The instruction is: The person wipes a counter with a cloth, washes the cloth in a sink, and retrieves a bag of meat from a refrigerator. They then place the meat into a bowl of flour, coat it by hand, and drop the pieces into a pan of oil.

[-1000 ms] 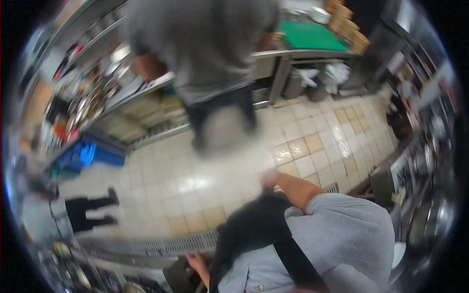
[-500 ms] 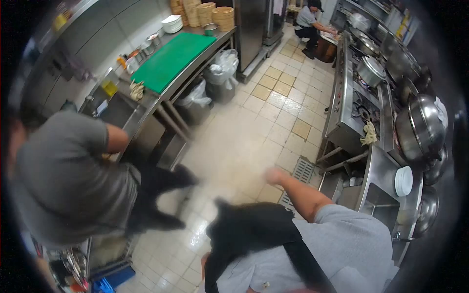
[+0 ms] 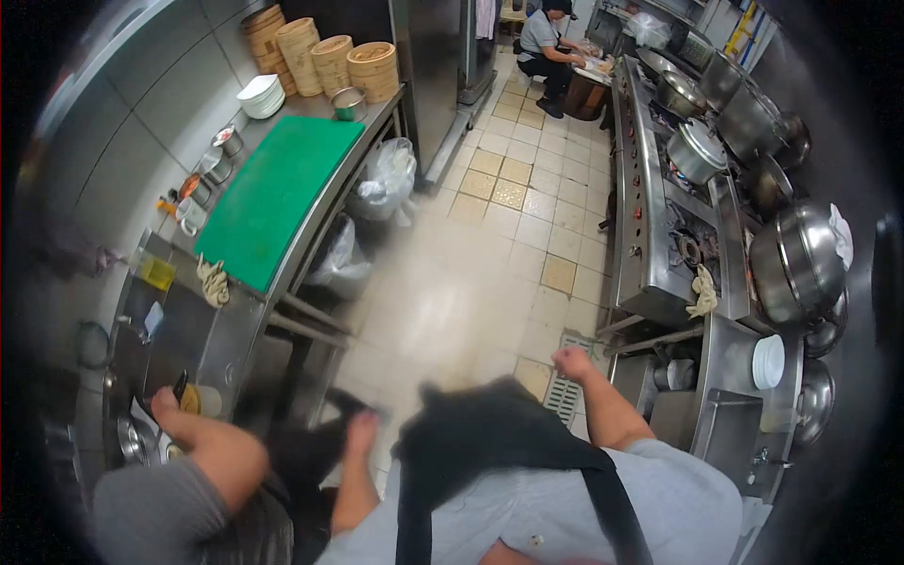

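Observation:
My right hand (image 3: 572,362) is out in front of my body above the floor drain (image 3: 563,395), its fingers curled in, with nothing visible in them. Lower and to the left, my left hand (image 3: 362,431) is raised beside my dark apron (image 3: 490,424), close to a co-worker's dark trousers. It is small and smeared, so its fingers cannot be made out. Neither hand appears to touch a counter or the stove.
At the left, a co-worker's hand (image 3: 166,403) is at the sink counter. A green board (image 3: 278,198) lies beside bamboo steamers (image 3: 331,66). The stove (image 3: 650,217) and a steel sink (image 3: 725,424) line the right. Another person (image 3: 546,47) crouches far ahead by a tub.
My left hand has come into view. My right hand sits lower and further right in the picture. The nearby co-worker appears lower left, with a hand now visible.

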Tool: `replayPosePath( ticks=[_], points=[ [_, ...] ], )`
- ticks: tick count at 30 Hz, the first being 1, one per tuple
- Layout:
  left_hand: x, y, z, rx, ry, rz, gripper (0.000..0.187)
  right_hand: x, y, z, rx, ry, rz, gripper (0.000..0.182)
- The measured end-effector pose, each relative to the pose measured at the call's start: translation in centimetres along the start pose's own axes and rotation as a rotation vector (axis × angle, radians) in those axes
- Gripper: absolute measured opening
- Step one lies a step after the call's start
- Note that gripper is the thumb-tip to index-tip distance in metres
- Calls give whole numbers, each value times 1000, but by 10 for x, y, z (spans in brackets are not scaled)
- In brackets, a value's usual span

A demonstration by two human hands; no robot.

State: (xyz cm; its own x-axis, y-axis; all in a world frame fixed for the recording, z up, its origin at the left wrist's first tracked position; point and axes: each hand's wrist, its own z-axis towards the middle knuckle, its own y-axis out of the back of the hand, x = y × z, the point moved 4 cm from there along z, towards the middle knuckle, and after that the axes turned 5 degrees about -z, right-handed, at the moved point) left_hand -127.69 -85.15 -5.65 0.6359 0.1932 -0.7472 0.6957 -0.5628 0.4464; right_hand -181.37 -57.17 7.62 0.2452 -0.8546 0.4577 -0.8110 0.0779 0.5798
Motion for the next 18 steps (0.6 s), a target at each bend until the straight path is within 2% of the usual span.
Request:
replayPosePath(
  ticks=[1,2,3,4,5,6,7,8,9,10,12,17,18],
  points=[
    [-50,12,37,74,41,164,44,1,7,0,-43,-11,231,24],
    [-172,29,35,60,12,248,43,0,12,2,-89,-18,463,20],
    [-191,29,88,26,-198,11,42,-8,7,7,-103,-33,525,15],
    [-283,38,91,46,-279,49,44,-30,-4,18,-113,-35,486,14],
    [-315,34,131,47,-319,-48,47,-61,-20,34,-125,-35,448,12],
    [-358,31,160,76,-301,-42,47,-121,-54,65,-63,152,196,14],
    [-404,27,179,51,-421,-89,46,-176,-85,93,-46,350,-39,17],
    [-445,21,191,24,-538,-138,45,-140,-67,59,66,251,-241,17],
    [-478,12,204,75,-549,-247,46,-108,-51,23,194,176,-456,19],
    [-510,3,210,125,-559,-356,47,-115,-44,17,234,143,-467,19],
    [-569,-9,202,162,-511,-319,49,-131,-24,19,250,98,-402,20],
    [-664,-33,236,186,-513,-498,51,-128,67,104,266,108,-444,23],
    [-685,-34,243,173,-486,-547,51,-128,79,126,160,210,-738,21]
  ],
)
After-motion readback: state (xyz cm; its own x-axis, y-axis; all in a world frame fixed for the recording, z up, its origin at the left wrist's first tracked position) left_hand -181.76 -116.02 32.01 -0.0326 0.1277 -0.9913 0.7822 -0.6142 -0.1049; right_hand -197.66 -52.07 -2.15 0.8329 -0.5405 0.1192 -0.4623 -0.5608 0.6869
